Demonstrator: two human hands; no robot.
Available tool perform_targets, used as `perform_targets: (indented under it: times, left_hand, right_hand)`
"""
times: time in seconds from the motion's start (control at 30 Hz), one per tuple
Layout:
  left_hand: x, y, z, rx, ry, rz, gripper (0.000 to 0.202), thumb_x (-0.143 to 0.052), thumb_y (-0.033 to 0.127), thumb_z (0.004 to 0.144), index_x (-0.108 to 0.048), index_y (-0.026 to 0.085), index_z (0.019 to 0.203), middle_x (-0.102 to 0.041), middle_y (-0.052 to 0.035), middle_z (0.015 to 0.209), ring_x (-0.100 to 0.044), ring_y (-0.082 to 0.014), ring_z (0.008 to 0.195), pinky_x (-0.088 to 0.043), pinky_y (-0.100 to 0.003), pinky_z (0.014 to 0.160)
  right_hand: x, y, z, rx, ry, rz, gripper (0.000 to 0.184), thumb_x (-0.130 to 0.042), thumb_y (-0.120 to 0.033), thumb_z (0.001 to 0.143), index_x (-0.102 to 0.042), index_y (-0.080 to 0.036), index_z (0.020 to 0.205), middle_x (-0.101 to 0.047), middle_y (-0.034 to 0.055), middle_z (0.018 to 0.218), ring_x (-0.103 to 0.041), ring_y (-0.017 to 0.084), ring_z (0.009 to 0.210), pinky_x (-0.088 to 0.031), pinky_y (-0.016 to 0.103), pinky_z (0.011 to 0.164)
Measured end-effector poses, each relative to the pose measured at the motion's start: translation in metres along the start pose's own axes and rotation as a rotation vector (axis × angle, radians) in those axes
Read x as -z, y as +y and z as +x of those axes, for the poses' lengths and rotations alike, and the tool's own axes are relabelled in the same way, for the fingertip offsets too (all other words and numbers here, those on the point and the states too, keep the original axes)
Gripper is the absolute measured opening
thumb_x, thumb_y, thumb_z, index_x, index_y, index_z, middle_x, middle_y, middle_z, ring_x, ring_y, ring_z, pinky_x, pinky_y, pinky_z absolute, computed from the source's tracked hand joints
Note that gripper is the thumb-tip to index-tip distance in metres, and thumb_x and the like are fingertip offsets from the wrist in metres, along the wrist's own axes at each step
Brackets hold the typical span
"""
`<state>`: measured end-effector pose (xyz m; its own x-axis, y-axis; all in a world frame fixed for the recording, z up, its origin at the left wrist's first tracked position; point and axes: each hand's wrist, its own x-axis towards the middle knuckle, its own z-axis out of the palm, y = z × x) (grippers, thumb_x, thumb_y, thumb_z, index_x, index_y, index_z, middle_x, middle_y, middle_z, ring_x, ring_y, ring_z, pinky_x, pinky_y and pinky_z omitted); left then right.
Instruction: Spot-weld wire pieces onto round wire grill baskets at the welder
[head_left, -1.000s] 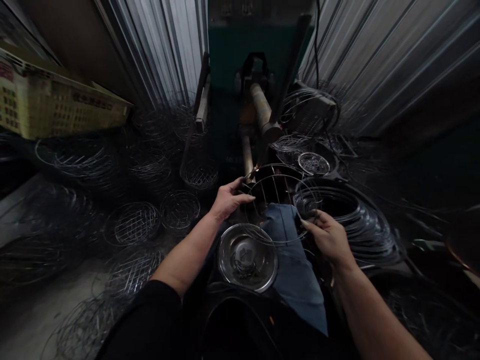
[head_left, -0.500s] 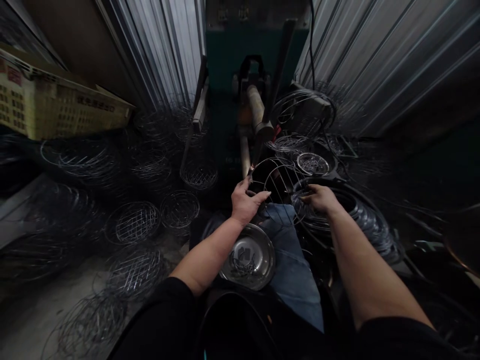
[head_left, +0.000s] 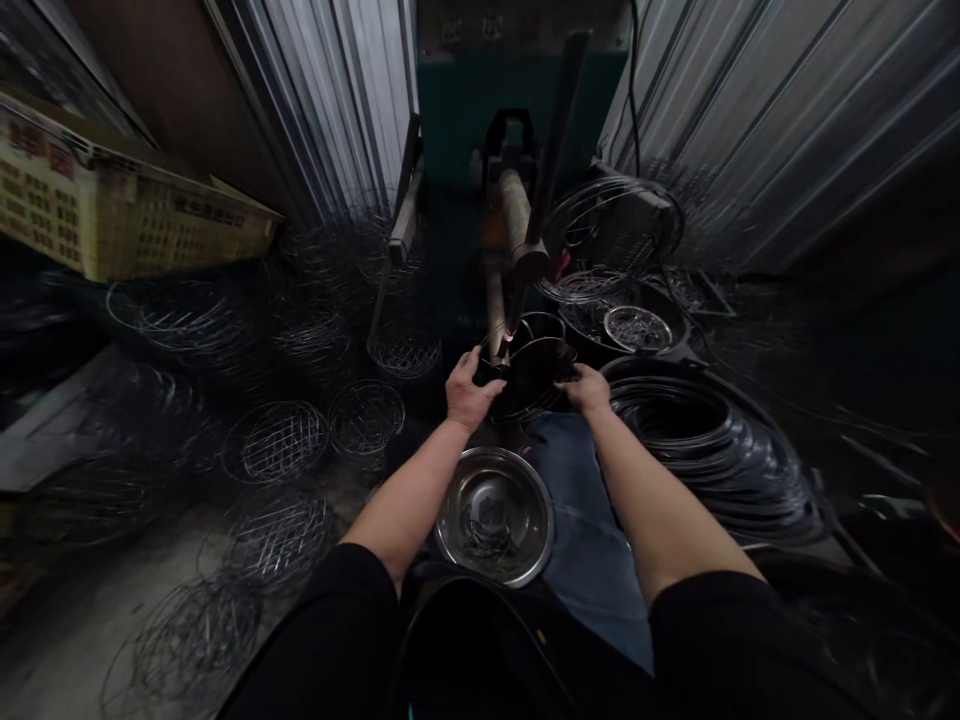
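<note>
A round wire frame point(head_left: 551, 340) made of thin metal rings is held between my hands, under the arms of a spot-welding machine point(head_left: 517, 215). My left hand point(head_left: 470, 395) grips its left side, close to the lower electrode, with thumb and fingers bent around the wire. On the right side, my right hand point(head_left: 586, 390) pinches the frame's edge. A small orange glow shows at the electrode tip point(head_left: 511, 332) just above the wire. Below my hands a steel bowl point(head_left: 519, 492) with short bent wire pieces rests at my lap. The frame's dark inside is hard to make out.
To the right lies a large coil of dark wire point(head_left: 750, 470). Behind it stands a small dish point(head_left: 637, 328) of metal bits. Round wire grids point(head_left: 281, 440) are stacked on the left floor, beneath a yellow plastic crate point(head_left: 172, 225). Corrugated metal walls stand behind.
My right hand has moved left from beside the wire coil, closer to my left hand. The wire frame has turned and now sits lower under the electrodes. An orange glow shows in both frames.
</note>
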<state>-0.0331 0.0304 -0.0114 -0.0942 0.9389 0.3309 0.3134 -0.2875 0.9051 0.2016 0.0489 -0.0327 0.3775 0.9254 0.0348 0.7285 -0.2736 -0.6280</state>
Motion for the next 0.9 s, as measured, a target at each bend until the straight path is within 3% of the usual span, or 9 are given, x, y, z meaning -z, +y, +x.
perform_targets:
  times: [0.1, 0.27, 0.37, 0.47, 0.67, 0.77, 0.9]
  left_hand:
    - [0.019, -0.013, 0.010, 0.116, 0.012, -0.098, 0.072, -0.085, 0.021, 0.056, -0.065, 0.018, 0.125, -0.061, -0.0121, 0.129, -0.062, -0.0203, 0.090, -0.053, -0.035, 0.080]
    - [0.037, -0.007, 0.022, 0.090, -0.072, -0.338, 0.073, -0.088, 0.024, 0.051, -0.068, 0.022, 0.122, -0.064, -0.0064, 0.121, -0.059, -0.0144, 0.086, -0.050, -0.028, 0.079]
    - [0.038, 0.004, 0.029, 0.222, -0.142, -0.521, 0.072, -0.089, 0.022, 0.049, -0.070, 0.021, 0.118, -0.067, -0.0038, 0.106, -0.059, -0.0124, 0.082, -0.050, -0.027, 0.079]
    - [0.036, 0.007, 0.030, 0.317, -0.173, -0.620, 0.072, -0.090, 0.019, 0.045, -0.072, 0.021, 0.115, -0.067, -0.0016, 0.098, -0.059, -0.0108, 0.079, -0.049, -0.028, 0.080]
    - [0.038, -0.005, 0.025, 0.392, -0.110, -0.636, 0.066, -0.090, 0.020, 0.047, -0.073, 0.018, 0.111, -0.068, 0.0004, 0.089, -0.059, -0.0083, 0.073, -0.048, -0.027, 0.083]
    - [0.041, -0.001, 0.035, 0.378, -0.023, -0.633, 0.065, -0.089, 0.024, 0.049, -0.072, 0.014, 0.110, -0.068, -0.0013, 0.090, -0.061, -0.0104, 0.078, -0.047, -0.028, 0.086]
    - [0.046, 0.014, 0.056, 0.435, 0.039, -0.537, 0.062, -0.085, 0.035, 0.058, -0.069, 0.011, 0.114, -0.069, -0.0046, 0.089, -0.063, -0.0145, 0.081, -0.049, -0.029, 0.082]
  right_hand:
    - [-0.008, -0.005, -0.011, -0.012, -0.028, 0.110, 0.046, -0.079, -0.041, 0.060, -0.070, -0.012, 0.095, -0.071, 0.0099, 0.085, -0.067, 0.024, 0.084, -0.053, 0.036, 0.080]
    - [0.014, -0.004, -0.037, 0.028, -0.031, 0.382, 0.051, -0.075, -0.055, 0.061, -0.068, -0.015, 0.091, -0.064, 0.0012, 0.074, -0.059, 0.015, 0.069, -0.050, 0.029, 0.067]
    - [0.033, -0.002, -0.048, 0.028, -0.047, 0.658, 0.050, -0.080, -0.051, 0.054, -0.068, -0.017, 0.089, -0.061, -0.0013, 0.070, -0.054, 0.013, 0.065, -0.047, 0.028, 0.064]
    - [0.043, -0.002, -0.050, -0.009, -0.066, 0.665, 0.047, -0.083, -0.045, 0.050, -0.070, -0.017, 0.086, -0.061, -0.0018, 0.070, -0.053, 0.012, 0.064, -0.046, 0.029, 0.065]
    - [0.034, -0.011, -0.054, -0.027, -0.176, 0.640, 0.043, -0.083, -0.049, 0.049, -0.066, -0.016, 0.070, -0.057, -0.0035, 0.060, -0.050, 0.011, 0.057, -0.043, 0.027, 0.058]
    - [0.035, -0.029, -0.059, -0.035, -0.143, 0.765, 0.042, -0.083, -0.049, 0.048, -0.064, -0.017, 0.067, -0.057, -0.0034, 0.059, -0.049, 0.010, 0.054, -0.042, 0.025, 0.054]
    - [0.046, -0.065, -0.048, -0.149, -0.067, 0.864, 0.036, -0.084, -0.044, 0.052, -0.061, -0.018, 0.062, -0.053, -0.0030, 0.049, -0.045, 0.010, 0.044, -0.036, 0.025, 0.042]
